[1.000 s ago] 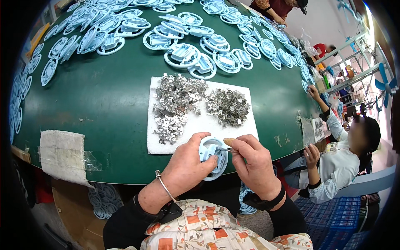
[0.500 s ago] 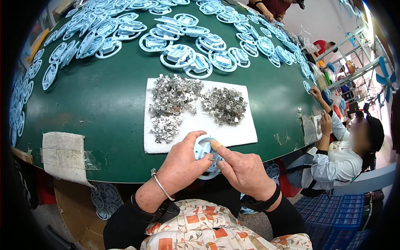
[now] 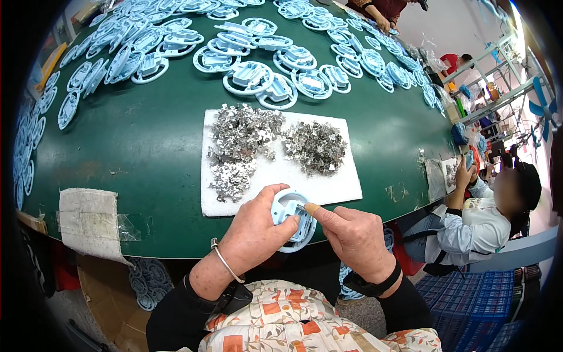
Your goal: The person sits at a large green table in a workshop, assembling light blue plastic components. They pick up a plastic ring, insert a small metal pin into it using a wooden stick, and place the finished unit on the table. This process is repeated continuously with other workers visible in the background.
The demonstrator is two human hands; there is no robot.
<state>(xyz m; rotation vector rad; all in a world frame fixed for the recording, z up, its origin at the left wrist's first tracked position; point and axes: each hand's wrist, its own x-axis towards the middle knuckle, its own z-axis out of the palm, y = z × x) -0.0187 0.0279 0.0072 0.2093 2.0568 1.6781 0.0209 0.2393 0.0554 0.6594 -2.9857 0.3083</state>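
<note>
My left hand (image 3: 255,226) is closed around a light-blue round plastic housing (image 3: 303,233), thumb across its face and fingers along its far left rim. The housing is tilted in front of the table edge, its recessed inner side up. At its upper right opening, my right hand (image 3: 358,237) pinches a small metal clip (image 3: 301,206) by the index fingertip, which wears a tan wrap; the thumb tip is mostly hidden. Just beyond lies a white foam sheet (image 3: 272,190) bearing a larger heap of metal clips (image 3: 243,138) at left and a smaller heap (image 3: 315,148) at right.
Many light-blue housings (image 3: 249,78) cover the far and left parts of the green table (image 3: 158,152). A cloth pad (image 3: 88,222) is taped at the left front edge. A co-worker (image 3: 469,226) sits at right; another person stands at the far side. Blue crates (image 3: 463,305) stand lower right.
My right hand has shifted slightly right, its index fingertip now at the housing's upper opening with the metal clip. The left hand stays put. The co-worker at right has drawn a reaching hand back.
</note>
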